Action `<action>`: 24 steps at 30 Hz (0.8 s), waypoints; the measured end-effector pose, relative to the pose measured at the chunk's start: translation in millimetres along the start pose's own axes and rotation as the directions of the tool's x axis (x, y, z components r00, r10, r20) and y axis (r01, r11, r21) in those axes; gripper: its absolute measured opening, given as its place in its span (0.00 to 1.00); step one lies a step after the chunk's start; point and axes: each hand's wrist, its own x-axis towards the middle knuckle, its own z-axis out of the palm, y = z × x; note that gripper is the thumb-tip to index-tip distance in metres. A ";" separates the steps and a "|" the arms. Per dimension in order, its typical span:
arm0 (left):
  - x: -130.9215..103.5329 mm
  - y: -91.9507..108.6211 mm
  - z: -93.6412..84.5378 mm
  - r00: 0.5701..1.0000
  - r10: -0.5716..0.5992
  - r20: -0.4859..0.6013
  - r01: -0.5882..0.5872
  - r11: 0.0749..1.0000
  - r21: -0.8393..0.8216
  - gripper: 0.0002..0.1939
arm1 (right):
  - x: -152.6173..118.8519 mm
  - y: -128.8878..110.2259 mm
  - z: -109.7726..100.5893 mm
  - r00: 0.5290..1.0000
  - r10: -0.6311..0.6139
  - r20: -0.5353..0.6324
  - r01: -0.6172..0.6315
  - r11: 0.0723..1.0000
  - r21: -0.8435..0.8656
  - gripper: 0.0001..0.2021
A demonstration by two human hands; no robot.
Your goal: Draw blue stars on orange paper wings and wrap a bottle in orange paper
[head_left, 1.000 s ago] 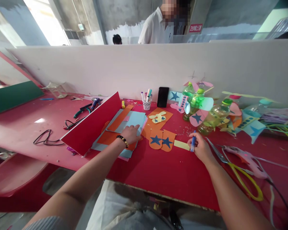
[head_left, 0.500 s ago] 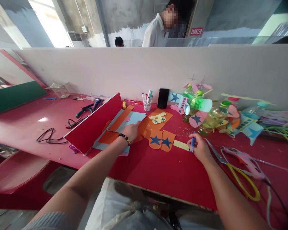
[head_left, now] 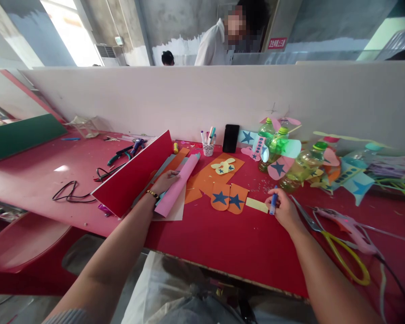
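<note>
My left hand (head_left: 167, 181) grips the edge of a pink sheet (head_left: 178, 186), which is folded over and lifted from a stack of coloured paper. A pale sheet (head_left: 178, 210) shows beneath it. In my right hand (head_left: 279, 208) is a blue marker (head_left: 273, 202), held upright over the table beside a pale yellow strip (head_left: 257, 205). Between my hands lie two orange pieces with dark blue stars (head_left: 235, 201). Behind them, yellow cut-outs (head_left: 224, 166) rest on orange paper (head_left: 205, 179).
A red divider board (head_left: 131, 180) stands left of the paper. Scissors (head_left: 344, 258) and a pink glue gun (head_left: 347, 229) lie at the right. Decorated bottles (head_left: 303, 164), a phone (head_left: 230, 138) and a pen cup (head_left: 208, 149) stand behind. A person (head_left: 211, 45) is beyond the partition.
My left hand has moved left and nearer, taking hold of the paper and folding the pink sheet up over the blue ones. My right hand has barely moved with the marker.
</note>
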 end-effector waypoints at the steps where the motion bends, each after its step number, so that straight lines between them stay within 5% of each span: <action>1: 0.6 -1.8 -0.7 1.000 0.003 0.000 -0.003 0.999 -0.033 0.17 | 0.0 0.4 -0.3 1.000 0.016 0.019 -0.016 1.000 0.021 0.15; 24: -7.8 -3.9 14.6 0.996 -0.069 0.063 0.088 0.926 -0.367 0.19 | 1.4 8.2 -1.6 0.995 0.087 0.044 -0.091 0.989 0.115 0.19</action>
